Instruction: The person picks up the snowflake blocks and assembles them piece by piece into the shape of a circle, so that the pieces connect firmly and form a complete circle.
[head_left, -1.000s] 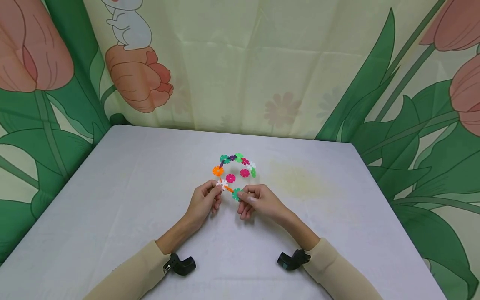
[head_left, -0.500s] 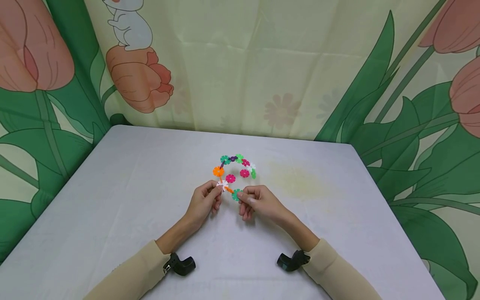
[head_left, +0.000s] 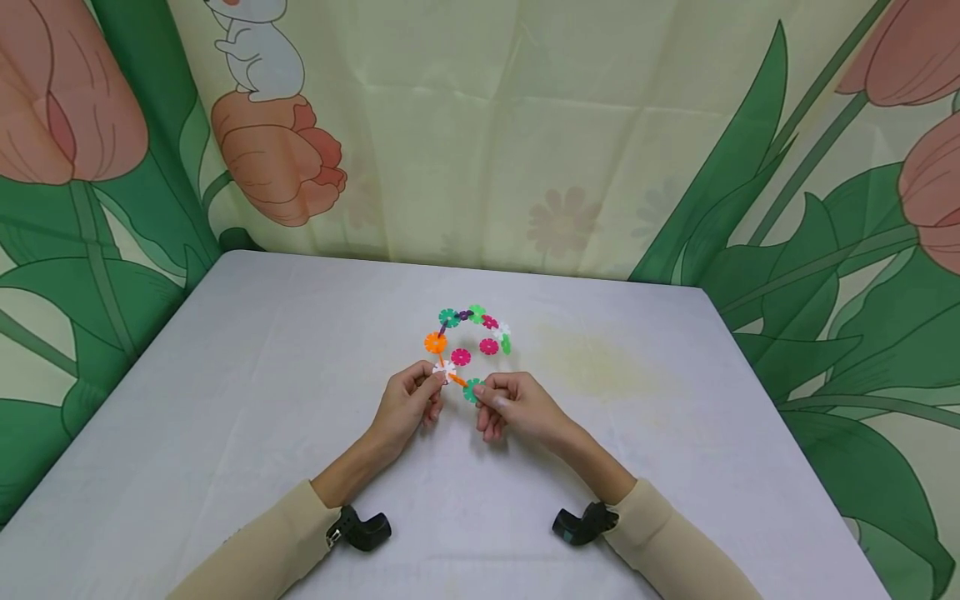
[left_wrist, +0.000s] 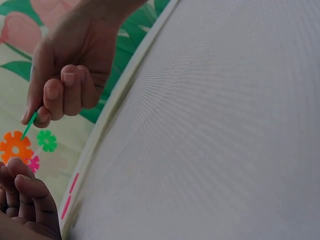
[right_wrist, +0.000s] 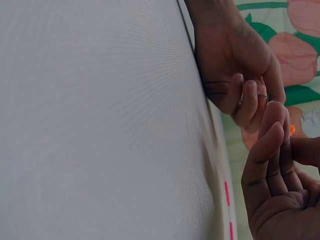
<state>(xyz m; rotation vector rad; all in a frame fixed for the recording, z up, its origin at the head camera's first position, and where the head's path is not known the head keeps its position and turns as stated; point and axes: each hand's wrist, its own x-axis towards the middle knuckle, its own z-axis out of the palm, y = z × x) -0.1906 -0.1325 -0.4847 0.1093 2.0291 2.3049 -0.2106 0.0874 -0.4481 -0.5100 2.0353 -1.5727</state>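
A curved chain of notched plastic snowflake discs is held over the table's middle. In the head view my left hand [head_left: 405, 402] pinches its white disc [head_left: 444, 369] between thumb and fingers. My right hand [head_left: 525, 406] pinches the teal green disc [head_left: 471, 390] at the chain's near end; the left wrist view shows a green disc [left_wrist: 29, 125] edge-on in those fingertips. An orange link joins these two discs. From the white one the chain runs past an orange disc [head_left: 435, 342] and curves round to a light green disc [head_left: 506, 344] on the right.
Within the curve, two loose pink discs, one left [head_left: 461, 357] and one right [head_left: 489, 346], lie on the white-covered table [head_left: 300, 333]. Black wrist cameras, left [head_left: 363, 531] and right [head_left: 583, 523], sit by the sleeves. A printed curtain [head_left: 465, 167] hangs behind the table.
Both hands keep the same pinch on the chain and stay almost in place. The far part of the chain sways very slightly.
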